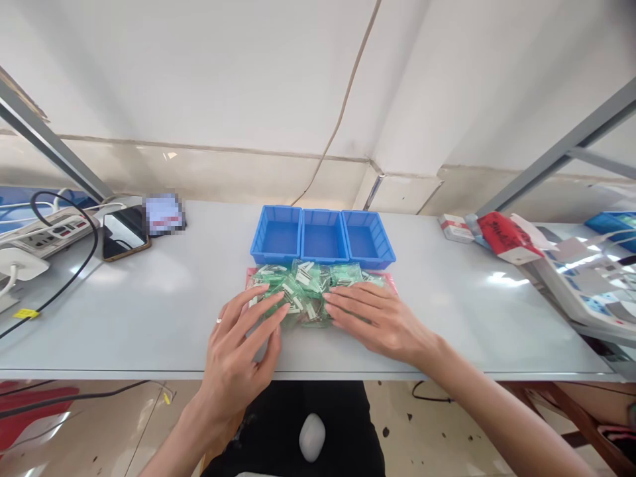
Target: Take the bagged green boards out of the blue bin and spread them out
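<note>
Left hand (238, 351) and right hand (377, 321) flat, fingers spread, resting on heap of small green circuit boards in clear bags (308, 291), gripping nothing. Heap at near middle of pale grey tabletop (447, 318), on pinkish sheet (390, 279). Just behind, touching heap's far edge: three blue plastic trays (322, 235) side by side. Far left: white power strip (54, 232), black cable (74, 271), dark phone (124, 232). Far right: red-and-white packets (501, 235), papers.

Three bins (322, 237) stand behind the heap of packets (308, 288)
</note>
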The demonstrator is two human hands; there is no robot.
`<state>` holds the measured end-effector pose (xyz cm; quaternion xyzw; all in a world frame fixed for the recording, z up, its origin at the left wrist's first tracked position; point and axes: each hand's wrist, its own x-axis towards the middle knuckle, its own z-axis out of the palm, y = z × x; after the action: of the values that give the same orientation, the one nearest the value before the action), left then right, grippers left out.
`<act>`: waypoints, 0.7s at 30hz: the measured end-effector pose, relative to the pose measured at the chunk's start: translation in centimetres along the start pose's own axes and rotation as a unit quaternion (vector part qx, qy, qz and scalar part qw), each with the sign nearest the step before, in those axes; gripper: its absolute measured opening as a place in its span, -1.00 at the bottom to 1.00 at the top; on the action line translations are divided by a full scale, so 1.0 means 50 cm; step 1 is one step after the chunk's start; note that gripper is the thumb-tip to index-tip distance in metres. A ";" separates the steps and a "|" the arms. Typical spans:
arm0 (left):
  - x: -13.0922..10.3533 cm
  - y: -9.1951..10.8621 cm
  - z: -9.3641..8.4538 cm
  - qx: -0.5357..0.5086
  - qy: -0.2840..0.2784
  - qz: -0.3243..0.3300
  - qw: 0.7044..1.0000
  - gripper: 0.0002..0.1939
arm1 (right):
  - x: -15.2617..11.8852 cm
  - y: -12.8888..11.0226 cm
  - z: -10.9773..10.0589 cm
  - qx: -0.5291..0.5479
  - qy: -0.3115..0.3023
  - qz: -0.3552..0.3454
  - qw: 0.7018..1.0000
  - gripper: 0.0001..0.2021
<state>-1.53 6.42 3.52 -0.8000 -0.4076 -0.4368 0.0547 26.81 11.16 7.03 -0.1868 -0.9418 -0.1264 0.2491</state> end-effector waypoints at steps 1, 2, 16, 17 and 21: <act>-0.002 0.004 0.000 0.007 -0.004 0.003 1.000 -0.51 | -0.005 -0.009 0.003 -0.004 -0.004 -0.003 1.000 -0.68; -0.004 0.006 0.001 0.015 -0.011 0.007 1.000 -0.51 | -0.010 -0.017 0.007 -0.011 -0.011 -0.005 1.000 -0.67; -0.090 0.074 -0.010 -0.006 0.040 0.174 0.984 -0.84 | -0.056 -0.182 0.039 0.058 0.082 -0.048 0.994 -0.94; -0.121 0.090 -0.001 -0.023 -0.009 0.198 0.980 -0.85 | -0.075 -0.219 0.063 0.102 0.021 -0.005 0.995 -0.85; -0.261 0.128 0.057 -0.091 -0.178 0.027 0.980 -0.68 | -0.171 -0.345 0.170 0.123 -0.190 0.110 0.968 -0.93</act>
<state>1.07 -4.46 -6.21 -0.8774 -0.3474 -0.3213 -0.0793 22.97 -3.98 -7.06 -0.2780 -0.9538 0.0562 0.0993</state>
